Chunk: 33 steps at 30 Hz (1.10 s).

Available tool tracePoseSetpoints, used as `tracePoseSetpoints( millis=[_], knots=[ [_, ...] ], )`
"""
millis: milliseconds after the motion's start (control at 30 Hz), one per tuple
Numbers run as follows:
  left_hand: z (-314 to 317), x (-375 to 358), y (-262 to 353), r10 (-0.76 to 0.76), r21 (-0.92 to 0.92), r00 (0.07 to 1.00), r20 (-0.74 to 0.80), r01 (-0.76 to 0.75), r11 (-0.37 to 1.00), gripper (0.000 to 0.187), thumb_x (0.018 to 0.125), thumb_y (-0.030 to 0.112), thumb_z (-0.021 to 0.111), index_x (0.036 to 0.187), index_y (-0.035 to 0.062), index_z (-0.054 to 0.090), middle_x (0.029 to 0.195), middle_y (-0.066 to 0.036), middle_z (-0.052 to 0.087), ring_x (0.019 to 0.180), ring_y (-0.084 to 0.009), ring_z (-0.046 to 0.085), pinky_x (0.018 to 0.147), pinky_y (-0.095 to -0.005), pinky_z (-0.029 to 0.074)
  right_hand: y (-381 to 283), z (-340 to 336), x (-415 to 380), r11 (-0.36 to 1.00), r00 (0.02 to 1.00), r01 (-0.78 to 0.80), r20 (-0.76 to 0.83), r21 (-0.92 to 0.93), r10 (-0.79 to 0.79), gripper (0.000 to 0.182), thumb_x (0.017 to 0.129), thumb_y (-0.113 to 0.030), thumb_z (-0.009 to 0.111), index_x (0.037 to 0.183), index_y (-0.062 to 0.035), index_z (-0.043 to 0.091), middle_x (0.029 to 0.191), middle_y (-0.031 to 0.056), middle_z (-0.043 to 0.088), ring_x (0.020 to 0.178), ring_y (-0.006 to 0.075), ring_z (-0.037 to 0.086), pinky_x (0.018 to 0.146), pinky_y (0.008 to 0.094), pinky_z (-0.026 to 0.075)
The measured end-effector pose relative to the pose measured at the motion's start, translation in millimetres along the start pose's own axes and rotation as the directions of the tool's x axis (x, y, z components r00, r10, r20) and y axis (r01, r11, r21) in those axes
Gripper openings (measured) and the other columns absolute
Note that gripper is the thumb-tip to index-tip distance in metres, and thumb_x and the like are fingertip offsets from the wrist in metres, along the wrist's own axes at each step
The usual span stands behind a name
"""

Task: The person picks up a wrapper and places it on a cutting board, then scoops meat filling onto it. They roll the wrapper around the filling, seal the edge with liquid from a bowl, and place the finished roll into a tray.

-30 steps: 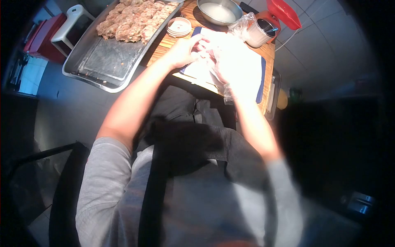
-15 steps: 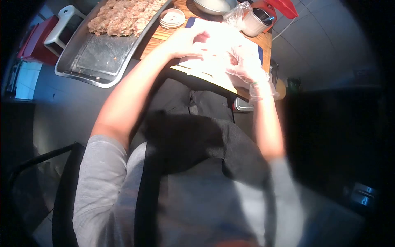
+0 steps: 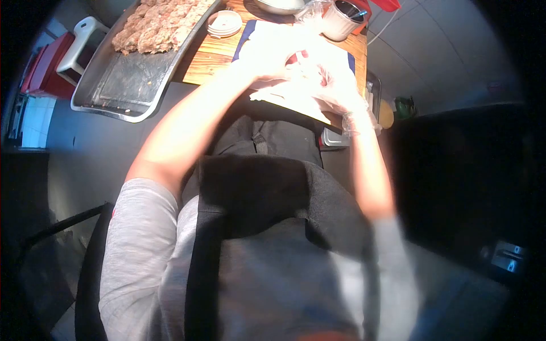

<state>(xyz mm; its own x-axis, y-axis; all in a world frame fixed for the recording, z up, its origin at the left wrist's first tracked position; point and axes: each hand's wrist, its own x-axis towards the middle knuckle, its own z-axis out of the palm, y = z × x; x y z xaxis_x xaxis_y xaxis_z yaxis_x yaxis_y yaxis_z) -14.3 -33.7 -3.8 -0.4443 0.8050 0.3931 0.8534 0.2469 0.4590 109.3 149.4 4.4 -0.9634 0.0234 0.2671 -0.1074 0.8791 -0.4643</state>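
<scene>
Strong glare washes out the work area, so fine detail there is lost. My left hand (image 3: 267, 61) curls its fingers over the bright surface, toward a pale, pinkish thing (image 3: 300, 69) whose kind I cannot make out. Close on its right, my right hand (image 3: 336, 88) wears a clear plastic glove, bunched at the wrist. Its fingers are bent inward around the same bright spot. Both hands are over a white sheet with dark blue edges (image 3: 245, 42), which lies on a wooden table (image 3: 203, 63).
To the left stands a metal tray (image 3: 136, 94) with a mass of minced meat mixture (image 3: 159, 25) at its far end. Stacked white lids (image 3: 224, 24), a metal bowl (image 3: 280, 5), a clear plastic bag (image 3: 311, 12) and a ribbed white cup (image 3: 339, 23) sit at the back.
My left hand has moved right and slightly down, closer to my right hand. The view has shifted a little, so the tray and table things appear farther left.
</scene>
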Motion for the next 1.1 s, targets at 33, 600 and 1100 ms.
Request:
tracePoseSetpoints(
  millis=[33,600,1100],
  knots=[
    [3,-1,1,0.038,0.003,0.998,-0.043,-0.038,0.999,0.036,0.081,0.035,0.074,0.109,0.0145,0.064,0.092,-0.003,0.068,0.087,-0.0176,0.066,0.077,-0.0348,0.053,7,4,-5,0.998,0.997,0.052,-0.062,-0.04,-0.055,0.036,0.083,-0.024,0.074,0.114,-0.0063,0.069,0.101,0.0091,0.069,0.09,0.0189,0.064,0.081,0.0332,0.052],
    [4,-3,-11,-0.017,-0.007,0.999,-0.036,0.017,1.0,0.045,0.078,0.015,0.078,0.119,0.011,0.061,0.101,-0.006,0.066,0.086,-0.0156,0.065,0.076,-0.0314,0.055,-2,6,-3,0.99,0.987,0.081,-0.146,0.116,-0.064,0.038,0.081,-0.022,0.077,0.114,-0.0052,0.069,0.096,0.0097,0.07,0.084,0.0185,0.064,0.078,0.0316,0.052],
    [9,-3,-16,0.004,0.019,0.999,-0.046,-0.003,1.0,0.052,0.076,0.023,0.081,0.122,0.0101,0.06,0.097,-0.007,0.061,0.081,-0.0161,0.06,0.071,-0.0315,0.053,33,-14,-41,0.998,0.993,0.004,-0.12,-0.062,-0.011,0.034,0.078,-0.017,0.077,0.106,-0.0005,0.068,0.094,0.0119,0.065,0.088,0.0231,0.062,0.08,0.0337,0.049]
  ],
)
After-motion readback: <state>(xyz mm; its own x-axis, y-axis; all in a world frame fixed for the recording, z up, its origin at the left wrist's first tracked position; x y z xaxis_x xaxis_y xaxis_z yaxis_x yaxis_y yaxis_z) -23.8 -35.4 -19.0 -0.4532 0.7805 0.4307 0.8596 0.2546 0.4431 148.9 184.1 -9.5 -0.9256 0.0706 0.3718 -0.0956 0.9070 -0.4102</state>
